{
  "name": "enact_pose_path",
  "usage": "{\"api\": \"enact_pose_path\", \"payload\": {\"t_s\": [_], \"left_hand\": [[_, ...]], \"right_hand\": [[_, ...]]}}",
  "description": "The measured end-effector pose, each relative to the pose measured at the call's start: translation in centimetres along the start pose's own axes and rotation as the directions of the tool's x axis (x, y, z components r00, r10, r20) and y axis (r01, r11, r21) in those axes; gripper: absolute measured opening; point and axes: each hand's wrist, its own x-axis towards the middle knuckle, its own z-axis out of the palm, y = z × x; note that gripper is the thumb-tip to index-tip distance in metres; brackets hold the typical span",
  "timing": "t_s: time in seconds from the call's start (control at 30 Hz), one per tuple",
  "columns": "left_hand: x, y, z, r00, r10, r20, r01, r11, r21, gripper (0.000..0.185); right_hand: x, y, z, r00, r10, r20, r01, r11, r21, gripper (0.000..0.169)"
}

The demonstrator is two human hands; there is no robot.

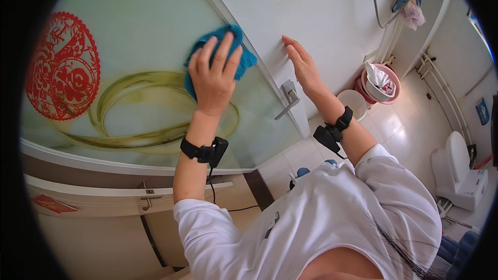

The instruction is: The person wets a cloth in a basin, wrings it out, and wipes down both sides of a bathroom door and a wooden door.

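Observation:
My left hand [214, 74] presses a blue cloth [246, 64] against the frosted glass door panel [148, 35], its fingers spread over the fabric. The cloth lies bunched close to the metal door frame [268, 79]. A green ring pattern [128, 76] runs across the glass below and to the left of this hand. My right hand [303, 62] is raised past the door's edge, in front of the white wall [319, 7], and holds nothing. Its fingers are extended; whether they touch the wall I cannot tell. The lever door handle [290, 95] sits just below it.
A red paper-cut decoration [64, 66] is on the glass at left. A white bucket [352, 103] and stacked basins [393, 95] stand on the tiled floor [389, 124]. A toilet [459, 175] is at right, a shower hose [375, 7] above. Another door [116, 198] lies lower left.

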Motion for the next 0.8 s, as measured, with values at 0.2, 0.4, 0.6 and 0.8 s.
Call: {"api": "enact_pose_path", "payload": {"t_s": [0.2, 0.4, 0.6, 0.8], "left_hand": [[5.6, 2.3, 2.4, 0.997, -0.058, -0.054, 0.061, 0.997, 0.048, 0.050], [1.9, 6.2, 5.6, 0.970, 0.167, 0.177, -0.167, 0.986, -0.014, 0.028], [4.2, 5.5, 5.4, 1.000, -0.010, 0.018, 0.009, 0.999, 0.050, 0.021], [-3.7, 8.3, 7.7, 0.949, 0.158, 0.274, -0.146, 0.987, -0.064, 0.009]], "right_hand": [[0.5, 0.2, -0.6, 0.997, 0.061, 0.046, -0.066, 0.991, 0.118, 0.051], [0.7, 0.3, -0.7, 0.990, 0.129, 0.048, -0.136, 0.973, 0.189, 0.047], [0.6, 0.2, -0.7, 0.999, 0.040, 0.019, -0.044, 0.970, 0.241, 0.048], [1.1, 0.7, -1.0, 0.992, 0.108, 0.067, -0.121, 0.962, 0.246, 0.054]]}}
